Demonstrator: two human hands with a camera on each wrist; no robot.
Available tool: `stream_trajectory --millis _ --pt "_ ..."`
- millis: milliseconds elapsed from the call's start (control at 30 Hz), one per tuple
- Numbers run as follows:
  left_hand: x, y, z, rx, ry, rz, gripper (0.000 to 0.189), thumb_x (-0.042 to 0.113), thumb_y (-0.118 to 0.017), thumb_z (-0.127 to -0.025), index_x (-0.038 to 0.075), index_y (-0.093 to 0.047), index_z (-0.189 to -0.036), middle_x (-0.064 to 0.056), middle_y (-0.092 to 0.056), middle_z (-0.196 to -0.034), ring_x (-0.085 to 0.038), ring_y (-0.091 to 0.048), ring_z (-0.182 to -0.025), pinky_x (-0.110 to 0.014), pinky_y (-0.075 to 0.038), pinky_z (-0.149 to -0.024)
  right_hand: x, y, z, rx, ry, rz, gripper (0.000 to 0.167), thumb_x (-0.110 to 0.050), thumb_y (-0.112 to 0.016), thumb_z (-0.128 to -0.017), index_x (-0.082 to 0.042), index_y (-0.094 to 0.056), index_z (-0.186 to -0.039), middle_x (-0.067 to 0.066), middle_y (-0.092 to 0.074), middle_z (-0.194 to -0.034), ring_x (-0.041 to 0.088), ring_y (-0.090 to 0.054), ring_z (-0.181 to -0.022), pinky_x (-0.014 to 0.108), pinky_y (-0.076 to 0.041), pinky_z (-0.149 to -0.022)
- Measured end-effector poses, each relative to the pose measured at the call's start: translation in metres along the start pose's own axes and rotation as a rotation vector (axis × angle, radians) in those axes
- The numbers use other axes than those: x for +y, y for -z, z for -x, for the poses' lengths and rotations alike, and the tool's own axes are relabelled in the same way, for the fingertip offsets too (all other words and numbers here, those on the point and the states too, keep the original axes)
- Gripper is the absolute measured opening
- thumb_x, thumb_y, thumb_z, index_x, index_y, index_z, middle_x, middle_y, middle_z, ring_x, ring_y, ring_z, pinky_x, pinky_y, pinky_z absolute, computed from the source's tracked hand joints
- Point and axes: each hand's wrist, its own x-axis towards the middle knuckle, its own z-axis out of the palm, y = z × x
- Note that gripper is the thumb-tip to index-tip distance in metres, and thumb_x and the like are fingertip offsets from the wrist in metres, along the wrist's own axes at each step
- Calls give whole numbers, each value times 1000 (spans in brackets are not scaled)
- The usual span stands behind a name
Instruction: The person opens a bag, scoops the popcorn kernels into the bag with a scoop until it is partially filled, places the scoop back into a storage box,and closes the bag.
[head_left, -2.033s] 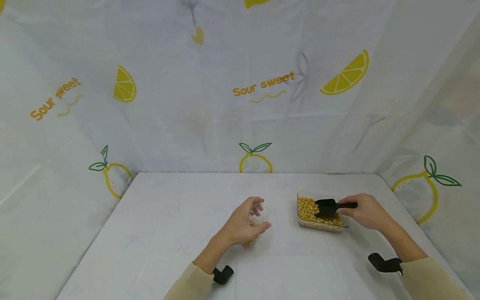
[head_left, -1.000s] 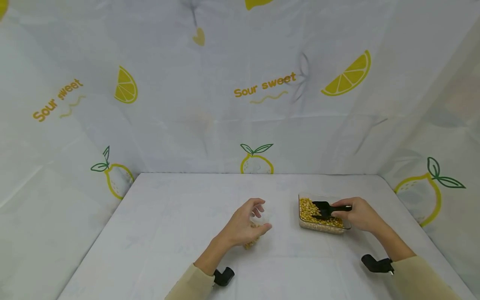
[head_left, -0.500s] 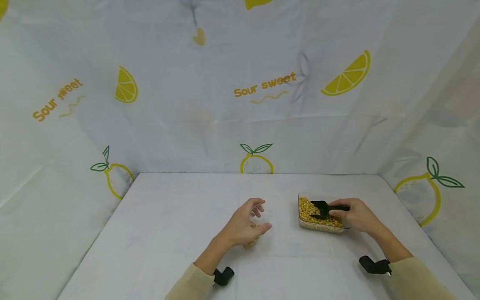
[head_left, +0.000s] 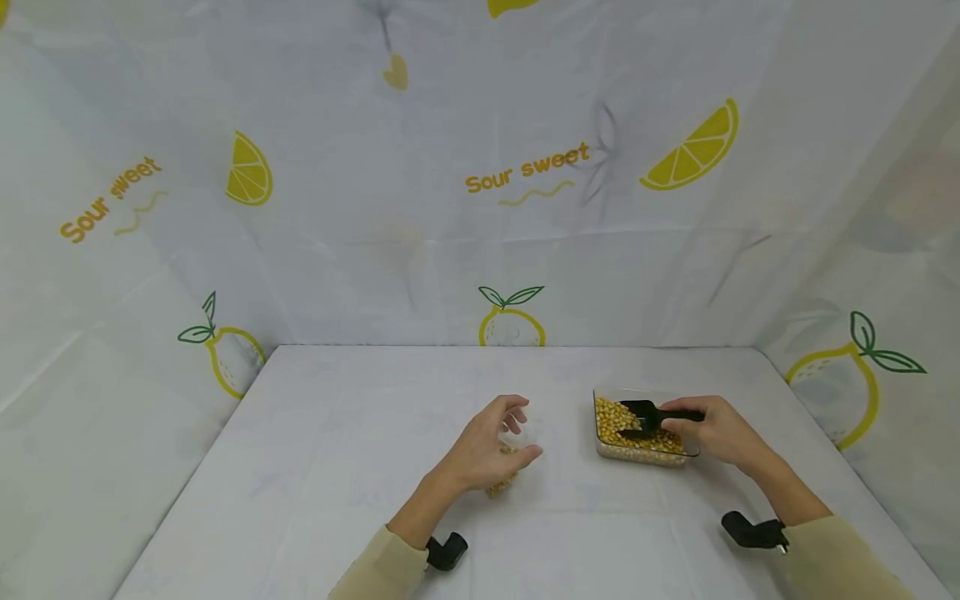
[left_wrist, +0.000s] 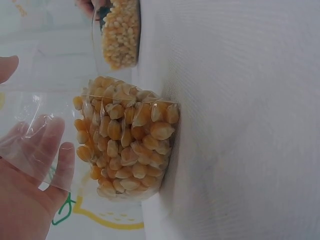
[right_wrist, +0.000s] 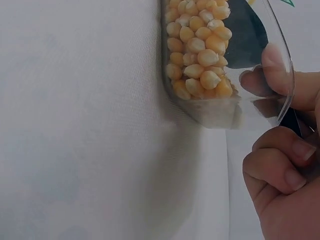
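"Which colours did we see?"
"We saw yellow kernels point(head_left: 615, 415) and a black scoop point(head_left: 642, 410) at right, beige sleeves point(head_left: 843, 560) near, and yellow lemons point(head_left: 512, 327) with green leaves point(head_left: 525, 294) on far white cloth point(head_left: 337, 267)."

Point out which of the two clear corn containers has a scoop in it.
The rigid box, by the right hand: the black scoop sits inside it. The soft bag at the left hand shows no scoop.

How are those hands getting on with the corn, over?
Right hand: gripping black scoop, blade against corn kernels in clear container. Left hand: curled round clear plastic bag, kernels inside. Nothing visible between bag and container.
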Motion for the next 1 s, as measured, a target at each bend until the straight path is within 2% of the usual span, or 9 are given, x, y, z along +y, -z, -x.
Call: stream_trajectory --millis 433,500,633,667,733,833,900,967,1000 --pt "0 0 1 0 4 5 60 28 -76 -90 9 -48 -140 -10 -63 -118 -13 -59 -101 -31 -51 -88 10 5 4 8 -11 -44 40 -25 -68 -99 3 -67 -128 30 -58 -135 51 -52 -124 63 -45 -96" --pt "-1 0 1 4 -2 1 60 28 -76 -90 9 -48 -140 -10 -63 -118 -13 -59 -101 -30 -51 -88 10 5 5 11 -9 -48 40 -25 -67 -100 4 -66 -128 30 -59 -135 49 -55 -121 59 -48 -94" --pt "-1 -1 1 6 -3 -5 60 28 -76 -90 8 -48 -140 -10 -63 -117 -13 -60 -100 -30 -51 -88 12 5 5 16 -24 -61 42 -26 -67 -100 3 -66 -130 27 -62 -132 41 -60 -116 42 -53 -85" --pt "-1 -1 1 5 -1 -5 60 28 -76 -90 8 -48 -140 -10 -63 -117 -13 -60 -100 -30 -51 -88 13 5 5 17 -31 -68 42 -27 -66 -100 4 -65 -130 25 -63 -130 36 -62 -113 37 -52 -81" --pt "0 -1 0 1 8 -2 61 28 -76 -90 8 -48 -140 -10 -62 -117 -13 -59 -101 -30 -51 -88 14 5 4 15 -55 -106 44 -27 -67 -100 4 -64 -132 20 -67 -117 23 -61 -96 30 -47 -70" --pt "0 0 0 -6 26 1 61 28 -76 -90 9 -48 -141 -9 -62 -118 -12 -59 -102 -30 -51 -89 17 5 4 13 -61 -170 46 -25 -66 -101 7 -61 -134 7 -66 -109 7 -53 -84 28 -43 -63" --pt "1 0 1 -9 35 4 61 28 -76 -90 9 -48 -141 -8 -62 -119 -11 -59 -102 -30 -51 -90 18 5 4 12 -73 -241 47 -22 -66 -101 9 -59 -135 0 -61 -99 4 -46 -73 29 -41 -59" --pt "1 0 1 -10 39 3 62 29 -76 -90 9 -48 -142 -8 -62 -119 -11 -59 -102 -30 -50 -90 20 4 5 16 -66 -286 46 -19 -65 -101 11 -57 -135 -4 -61 -96 2 -45 -70 29 -40 -57" --pt "1 0 1 -10 38 2 61 29 -76 -90 9 -48 -141 -9 -62 -119 -11 -59 -102 -30 -50 -90 20 4 5 19 -67 -306 46 -18 -64 -102 12 -56 -135 -6 -58 -89 2 -42 -67 29 -39 -56"
